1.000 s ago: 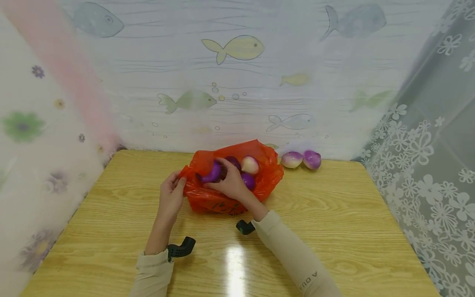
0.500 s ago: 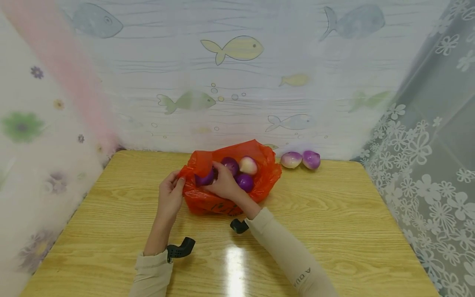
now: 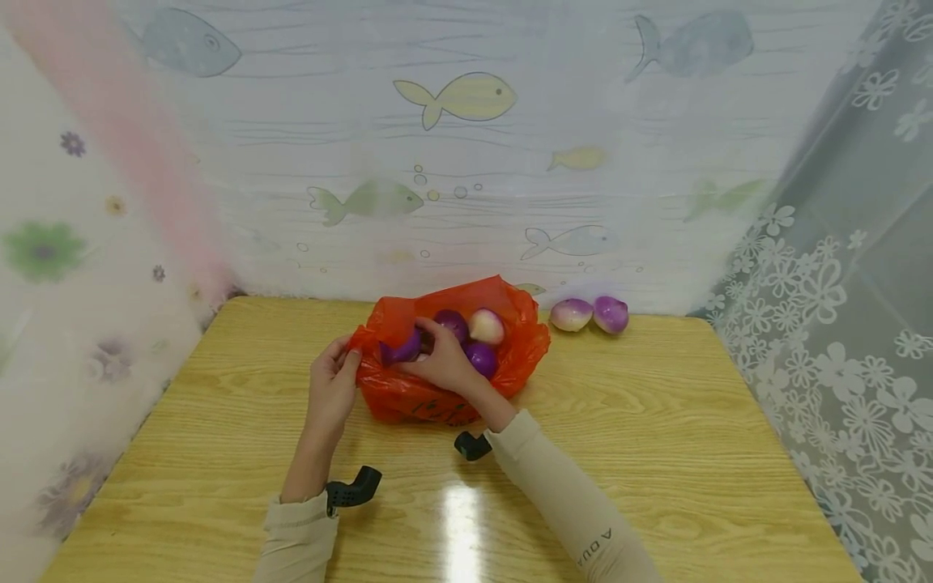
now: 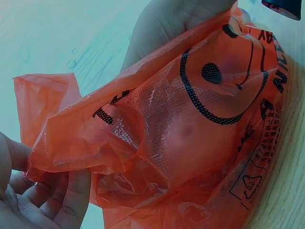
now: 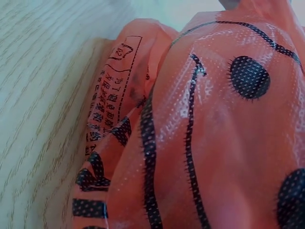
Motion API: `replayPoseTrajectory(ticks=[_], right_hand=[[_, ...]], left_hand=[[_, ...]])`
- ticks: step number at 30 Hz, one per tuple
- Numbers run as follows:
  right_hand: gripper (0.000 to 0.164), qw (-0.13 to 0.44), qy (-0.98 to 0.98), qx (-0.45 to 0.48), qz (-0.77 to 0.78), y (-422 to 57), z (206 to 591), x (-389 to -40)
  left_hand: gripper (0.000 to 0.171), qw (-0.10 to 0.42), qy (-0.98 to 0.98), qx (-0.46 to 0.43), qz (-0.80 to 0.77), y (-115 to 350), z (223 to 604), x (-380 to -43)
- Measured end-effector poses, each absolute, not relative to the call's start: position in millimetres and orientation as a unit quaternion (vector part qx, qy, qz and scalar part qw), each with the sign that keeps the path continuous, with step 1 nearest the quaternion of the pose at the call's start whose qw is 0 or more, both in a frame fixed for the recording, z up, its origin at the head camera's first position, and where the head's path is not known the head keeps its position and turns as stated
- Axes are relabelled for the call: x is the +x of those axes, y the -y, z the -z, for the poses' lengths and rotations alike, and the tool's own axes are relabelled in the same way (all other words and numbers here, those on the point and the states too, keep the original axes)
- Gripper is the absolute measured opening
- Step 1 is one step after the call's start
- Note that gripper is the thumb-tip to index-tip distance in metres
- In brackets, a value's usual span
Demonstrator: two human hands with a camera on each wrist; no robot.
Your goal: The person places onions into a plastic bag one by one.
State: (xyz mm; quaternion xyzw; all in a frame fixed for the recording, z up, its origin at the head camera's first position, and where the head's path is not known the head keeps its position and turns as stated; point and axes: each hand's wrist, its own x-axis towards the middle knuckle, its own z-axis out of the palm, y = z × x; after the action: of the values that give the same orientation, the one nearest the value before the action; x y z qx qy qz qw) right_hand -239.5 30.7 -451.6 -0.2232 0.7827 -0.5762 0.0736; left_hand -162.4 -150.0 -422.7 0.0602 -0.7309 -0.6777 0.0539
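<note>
My left hand (image 3: 331,380) pinches the left rim of a red plastic bag (image 3: 408,397); the left wrist view shows its fingers (image 4: 76,195) behind the thin film. Inside the bag's mouth, my right hand (image 3: 440,360) has thumb and fingers around a shiny purple onion (image 3: 402,348) at the left end. Part of that onion is hidden by the bag's fold and the hand. Beside the right hand lie a dark purple onion (image 3: 452,325), a white-and-purple onion (image 3: 486,326) and another purple onion (image 3: 480,359). Only printed bag film and table show in the right wrist view.
Two more purple-and-white onions, a paler one (image 3: 572,315) and a pinker one (image 3: 611,314), lie at the table's back edge, right of the bag. The wooden table (image 3: 656,437) meets a fish-patterned curtain (image 3: 466,202) behind.
My right hand has lowered the purple onion into the left end of the bag and moved slightly left. The left hand stays on the rim.
</note>
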Motion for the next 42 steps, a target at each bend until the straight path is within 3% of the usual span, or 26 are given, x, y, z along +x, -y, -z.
replayPoseTrajectory(ticks=[25, 35, 42], right_hand=[[0.067, 0.097, -0.764, -0.205, 0.604, -70, 425, -225], [0.036, 0.046, -0.730, -0.244, 0.637, -96, 401, -210], [0.029, -0.007, -0.703, -0.224, 0.675, -126, 391, -207]], left_hand=[[0.034, 0.063, 0.730, 0.069, 0.677, 153, 424, -163], [0.033, 0.068, 0.728, 0.068, 0.679, 154, 425, -163], [0.034, 0.065, 0.728, 0.069, 0.679, 153, 424, -162]])
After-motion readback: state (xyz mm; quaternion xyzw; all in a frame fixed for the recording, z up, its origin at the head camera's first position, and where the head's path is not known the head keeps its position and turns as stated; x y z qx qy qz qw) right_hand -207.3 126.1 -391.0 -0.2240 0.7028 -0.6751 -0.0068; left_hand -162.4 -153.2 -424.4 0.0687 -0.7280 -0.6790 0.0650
